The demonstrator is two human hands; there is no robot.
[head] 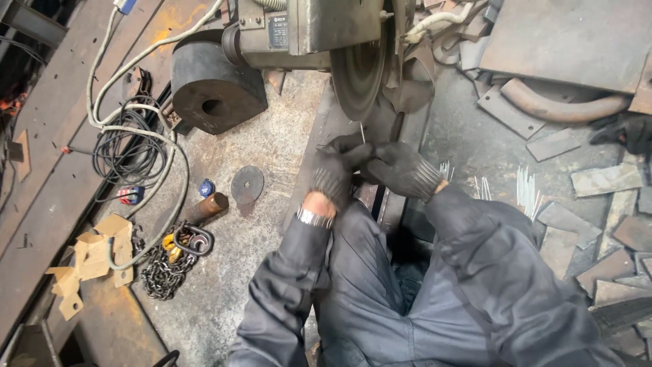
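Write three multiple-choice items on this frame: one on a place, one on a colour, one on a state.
1. Where does the loose flat disc lie?
A. on the floor left of the hands
B. on the chain
C. on the cardboard

2. What colour are the gloves?
A. orange
B. white
C. dark grey

3. What are the hands doing?
A. resting apart
B. pinching a thin rod together
C. lifting the chain

Answers: 1 A, it lies on bare floor. 2 C, both the left hand and right hand wear dark knit. 3 B, the thin rod sticks up from their grip below the saw blade.
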